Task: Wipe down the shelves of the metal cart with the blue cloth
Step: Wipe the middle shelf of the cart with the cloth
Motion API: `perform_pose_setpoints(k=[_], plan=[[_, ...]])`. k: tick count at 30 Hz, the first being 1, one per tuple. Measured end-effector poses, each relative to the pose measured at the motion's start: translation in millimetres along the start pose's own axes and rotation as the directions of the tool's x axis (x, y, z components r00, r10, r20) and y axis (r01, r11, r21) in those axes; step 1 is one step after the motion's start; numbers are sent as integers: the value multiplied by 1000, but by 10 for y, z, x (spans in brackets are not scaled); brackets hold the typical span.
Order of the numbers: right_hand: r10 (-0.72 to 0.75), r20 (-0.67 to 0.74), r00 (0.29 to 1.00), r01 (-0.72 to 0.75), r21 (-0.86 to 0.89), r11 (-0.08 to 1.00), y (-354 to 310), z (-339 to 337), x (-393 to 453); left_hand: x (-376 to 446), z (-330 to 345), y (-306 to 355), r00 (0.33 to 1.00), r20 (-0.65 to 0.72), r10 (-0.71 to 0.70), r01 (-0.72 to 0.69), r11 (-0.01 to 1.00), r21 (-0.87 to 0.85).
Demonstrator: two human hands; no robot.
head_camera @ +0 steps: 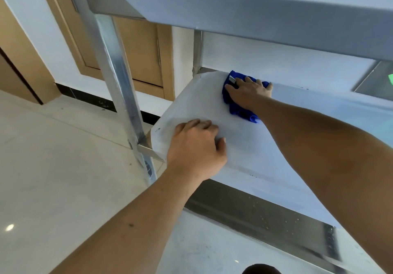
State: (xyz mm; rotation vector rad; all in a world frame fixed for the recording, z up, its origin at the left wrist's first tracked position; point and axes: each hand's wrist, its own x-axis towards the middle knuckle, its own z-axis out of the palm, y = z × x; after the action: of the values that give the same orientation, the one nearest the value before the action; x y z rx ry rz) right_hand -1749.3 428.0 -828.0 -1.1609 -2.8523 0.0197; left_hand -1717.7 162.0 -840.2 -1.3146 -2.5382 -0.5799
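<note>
Cloth (240, 101) beneath right hand (248, 94)

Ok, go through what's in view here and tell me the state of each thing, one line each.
blue cloth: bunched, lying flat on the middle shelf near its far left corner, pressed under the right hand.
right hand: palm down, fingers spread over the cloth.
left hand: resting on the shelf's near left part, fingers curled, holding nothing.
middle shelf: bare apart from the cloth and hands.
top shelf: only its edge shows.
wooden door: shut.
</note>
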Motion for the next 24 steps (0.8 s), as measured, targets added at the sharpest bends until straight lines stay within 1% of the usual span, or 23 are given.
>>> perform_pose_setpoints(k=[3,7,9,11,13,18,22,24], plan=[[-28,1,1000,28,8,1000,-300,18,57,-2,10,1,1000,11,2,-2,1000,-3],[-99,-4,995,99,31,995,-799,40,30,4,9,8,1000,-9,15,-15,1000,10],[-140,-9,990,141,57,988,-1019,58,-34,2,5,-10,1000,-27,15,-15,1000,-25],[-169,-13,986,169,85,982,-1157,69,-106,1,-12,-31,998,-53,-14,9,994,-107],[-186,-15,982,187,102,977,-1190,67,-185,-7,-33,-35,997,-69,-40,27,985,-171],[-208,-13,978,208,114,971,-1059,57,-401,-40,-50,-12,985,-169,-31,-5,978,-210],[-187,-16,982,188,107,976,-880,50,-549,-21,-28,-34,991,-120,-52,28,981,-193],[-167,-25,986,169,107,980,-716,39,-611,-10,-25,-31,995,-94,-39,24,987,-161]])
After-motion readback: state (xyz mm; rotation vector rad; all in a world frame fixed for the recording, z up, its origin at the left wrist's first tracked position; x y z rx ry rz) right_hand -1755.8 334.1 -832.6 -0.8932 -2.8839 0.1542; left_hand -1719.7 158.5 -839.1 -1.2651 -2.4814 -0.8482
